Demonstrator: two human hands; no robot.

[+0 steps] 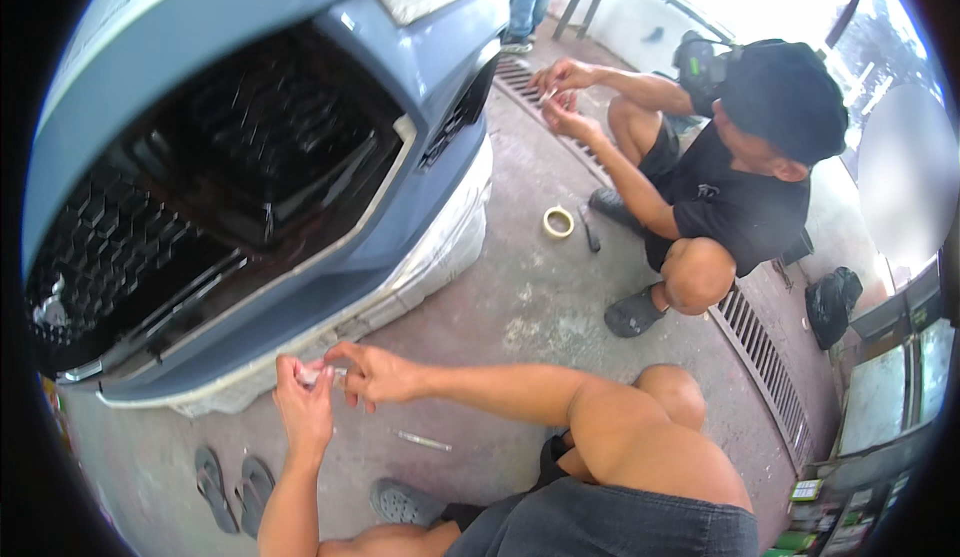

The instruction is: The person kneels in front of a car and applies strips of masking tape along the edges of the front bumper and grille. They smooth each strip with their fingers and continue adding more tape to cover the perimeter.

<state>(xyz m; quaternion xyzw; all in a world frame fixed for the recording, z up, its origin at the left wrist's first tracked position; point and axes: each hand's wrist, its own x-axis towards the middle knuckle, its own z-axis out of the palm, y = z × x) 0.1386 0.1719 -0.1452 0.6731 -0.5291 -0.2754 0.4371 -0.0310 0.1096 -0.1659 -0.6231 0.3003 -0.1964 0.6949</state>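
Note:
My left hand (303, 402) is raised in front of the car's lower edge, its thumb and fingers closed in a pinch. Something small and pale shows at its fingertips, too small to name. Close beside it, my right hand (380, 373) has thumb and forefinger bent together at a small whitish piece, also unclear. Both hands are just off the blue-grey front bumper (350, 282) of a car with a black honeycomb grille (110, 247). White plastic sheeting (435, 257) hangs along the bumper's underside. On the floor below my right hand lies a slim, light-coloured tool (425, 441), perhaps a cutter or pen.
A co-worker (745, 177) squats at the right, both hands together at a small item. Between us lie a masking tape roll (558, 222) and a dark-handled tool (590, 230). Flip-flops (255, 492) sit lower left. A drain grate (765, 367) crosses the floor; a black bag (833, 305) stands beyond.

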